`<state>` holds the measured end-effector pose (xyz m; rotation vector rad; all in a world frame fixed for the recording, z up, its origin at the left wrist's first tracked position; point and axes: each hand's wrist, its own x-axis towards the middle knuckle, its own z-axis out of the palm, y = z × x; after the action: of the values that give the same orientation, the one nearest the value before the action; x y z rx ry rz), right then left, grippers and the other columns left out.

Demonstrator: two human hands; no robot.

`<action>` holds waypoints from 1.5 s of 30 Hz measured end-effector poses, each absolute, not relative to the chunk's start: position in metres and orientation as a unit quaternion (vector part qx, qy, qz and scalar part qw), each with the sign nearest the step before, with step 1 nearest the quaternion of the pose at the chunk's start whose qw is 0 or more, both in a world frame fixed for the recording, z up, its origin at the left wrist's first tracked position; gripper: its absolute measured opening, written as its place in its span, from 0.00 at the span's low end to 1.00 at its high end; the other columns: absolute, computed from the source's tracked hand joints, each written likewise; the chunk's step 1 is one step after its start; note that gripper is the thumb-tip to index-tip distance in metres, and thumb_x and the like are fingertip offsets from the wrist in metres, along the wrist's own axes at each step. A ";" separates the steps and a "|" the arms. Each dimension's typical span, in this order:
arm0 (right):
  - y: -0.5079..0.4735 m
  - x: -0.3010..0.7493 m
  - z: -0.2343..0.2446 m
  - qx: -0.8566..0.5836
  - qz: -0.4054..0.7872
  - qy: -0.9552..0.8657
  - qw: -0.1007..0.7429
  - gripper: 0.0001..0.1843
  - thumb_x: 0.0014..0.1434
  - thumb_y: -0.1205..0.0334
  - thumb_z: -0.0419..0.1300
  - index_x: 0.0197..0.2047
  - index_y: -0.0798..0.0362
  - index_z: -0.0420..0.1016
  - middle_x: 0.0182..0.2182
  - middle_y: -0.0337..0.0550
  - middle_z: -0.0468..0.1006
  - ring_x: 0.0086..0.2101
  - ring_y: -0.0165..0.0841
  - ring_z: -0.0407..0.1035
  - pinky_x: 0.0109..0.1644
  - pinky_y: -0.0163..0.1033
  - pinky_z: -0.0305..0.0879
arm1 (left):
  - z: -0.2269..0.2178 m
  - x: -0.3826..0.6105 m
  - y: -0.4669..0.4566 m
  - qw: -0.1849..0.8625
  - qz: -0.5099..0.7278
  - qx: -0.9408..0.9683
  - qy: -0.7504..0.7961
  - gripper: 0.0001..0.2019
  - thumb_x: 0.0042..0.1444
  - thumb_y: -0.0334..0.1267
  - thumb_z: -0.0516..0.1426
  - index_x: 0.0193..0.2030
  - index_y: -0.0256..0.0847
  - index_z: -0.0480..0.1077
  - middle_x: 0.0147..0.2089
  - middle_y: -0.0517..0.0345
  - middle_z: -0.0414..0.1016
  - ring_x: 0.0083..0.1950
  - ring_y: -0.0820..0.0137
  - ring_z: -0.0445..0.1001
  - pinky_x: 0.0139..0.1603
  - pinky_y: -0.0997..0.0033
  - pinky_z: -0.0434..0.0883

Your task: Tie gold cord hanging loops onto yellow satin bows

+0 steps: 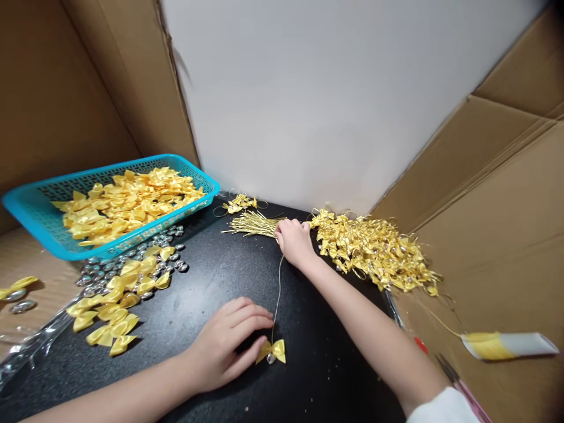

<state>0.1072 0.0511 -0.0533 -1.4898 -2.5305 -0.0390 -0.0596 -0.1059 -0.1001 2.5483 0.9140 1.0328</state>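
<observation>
Loosely spread, the left hand (231, 341) flanks a satiny bow (278, 351); the right hand (296, 242), grip hidden, overlaps wiry cords (253, 224).

Yellow bow (278, 350) (silver bead (270, 358) at centre), curved cord (279, 288)

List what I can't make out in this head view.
Head view:
Grip of the right hand on the bundle of thin gold cords: hidden behind the hand itself.
Whether the left hand grips the yellow ribbon bow: its thumb covers any contact.
Turquoise plastic basket floor: mostly covered by piled yellow bows.
Pink-handled scissors: handle ends cut off by bottom edge.
</observation>
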 end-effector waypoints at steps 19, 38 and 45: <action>-0.050 0.145 -0.058 -0.474 -0.056 -0.862 0.174 0.13 0.68 0.67 0.49 0.42 0.54 0.75 0.35 0.45 0.80 0.37 0.35 0.66 0.46 0.43 0.48 | -0.042 -0.043 -0.055 -0.010 0.167 0.810 0.562 0.20 0.66 0.40 0.45 0.27 0.40 0.69 0.30 0.47 0.73 0.36 0.57 0.71 0.34 0.64 0.62; -0.123 0.120 -0.086 -0.474 0.574 -0.355 0.566 0.14 0.44 0.56 0.71 0.31 0.56 0.78 0.26 0.41 0.80 0.25 0.30 0.75 0.35 0.37 0.73 | -0.090 0.002 -0.095 0.585 0.518 0.459 0.423 0.22 0.59 0.60 0.53 0.32 0.41 0.63 0.22 0.69 0.53 0.21 0.76 0.50 0.21 0.78 0.52; -0.129 0.116 -0.089 -0.467 0.588 -0.291 0.593 0.14 0.41 0.60 0.73 0.30 0.56 0.78 0.25 0.42 0.81 0.27 0.32 0.77 0.39 0.39 0.75 | -0.095 0.002 -0.103 0.484 0.515 0.521 0.478 0.12 0.63 0.49 0.54 0.40 0.41 0.66 0.29 0.65 0.61 0.26 0.75 0.60 0.26 0.76 0.61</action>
<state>0.1158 -0.1291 -0.0892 -1.0866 -0.6765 1.3664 0.0022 -0.1029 -0.0955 1.2700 1.1642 1.2544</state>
